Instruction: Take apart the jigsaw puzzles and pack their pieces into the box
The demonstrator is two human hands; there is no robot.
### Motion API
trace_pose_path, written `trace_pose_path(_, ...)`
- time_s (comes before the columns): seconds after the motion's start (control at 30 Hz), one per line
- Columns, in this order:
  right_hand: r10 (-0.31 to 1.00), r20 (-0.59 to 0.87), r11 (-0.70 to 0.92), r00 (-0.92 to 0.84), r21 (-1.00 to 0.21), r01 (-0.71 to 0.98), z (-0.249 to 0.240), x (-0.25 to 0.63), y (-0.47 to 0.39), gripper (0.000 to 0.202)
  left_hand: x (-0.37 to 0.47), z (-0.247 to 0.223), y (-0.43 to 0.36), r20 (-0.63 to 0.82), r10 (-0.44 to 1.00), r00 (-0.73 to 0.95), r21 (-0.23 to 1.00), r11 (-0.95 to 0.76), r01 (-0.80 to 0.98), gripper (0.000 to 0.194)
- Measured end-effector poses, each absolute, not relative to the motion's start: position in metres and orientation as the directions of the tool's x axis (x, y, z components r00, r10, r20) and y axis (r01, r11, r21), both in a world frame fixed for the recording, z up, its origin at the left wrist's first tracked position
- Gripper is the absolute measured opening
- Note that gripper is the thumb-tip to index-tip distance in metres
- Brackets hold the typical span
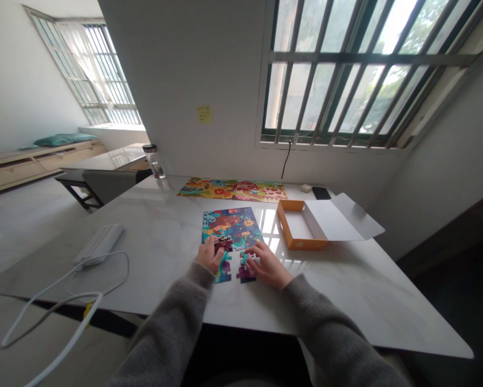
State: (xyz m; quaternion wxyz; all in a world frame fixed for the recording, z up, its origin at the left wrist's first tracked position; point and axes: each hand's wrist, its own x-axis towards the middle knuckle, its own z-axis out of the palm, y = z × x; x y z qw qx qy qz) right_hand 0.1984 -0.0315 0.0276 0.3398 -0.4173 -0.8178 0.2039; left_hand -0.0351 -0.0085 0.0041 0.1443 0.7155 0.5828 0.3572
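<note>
A partly joined jigsaw puzzle [235, 223] with a dark blue, colourful picture lies flat on the table in front of me. My left hand [210, 256] is at its lower left corner, fingers and thumb closed at a dark reddish puzzle piece [224, 243]. Just below that hand are joined green and purple pieces [224, 272]. At the lower right, my right hand [269, 265] has its fingers bent over a teal and purple puzzle section [246, 273], thumb and fingertips touching it. A gap showing white table separates the two lower sections. Fingertips partly cover the pieces.
Behind the puzzle lies a long, finished farm-animal puzzle [233, 189]. An open orange box [306, 244] stands to the right, near a black phone [321, 193]. On the left are a white power strip [101, 244] with cables and, farther back, a bottle [156, 164].
</note>
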Motion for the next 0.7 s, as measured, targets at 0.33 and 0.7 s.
trace_pose_path(0.33,0.767,0.226,0.631,-0.601,-0.437,0.641,0.031,0.199,-0.050,0.035,-0.082,-0.008,-0.028,0.375,0.925,-0.052,0.619,-0.208,0.757,0.018)
trace_pose_path(0.7,0.803,0.224,0.506,-0.552,-0.746,0.433,0.025,0.206,-0.045,0.033,-0.057,0.009,-0.055,0.319,0.944,0.086,0.749,-0.307,0.587,0.027)
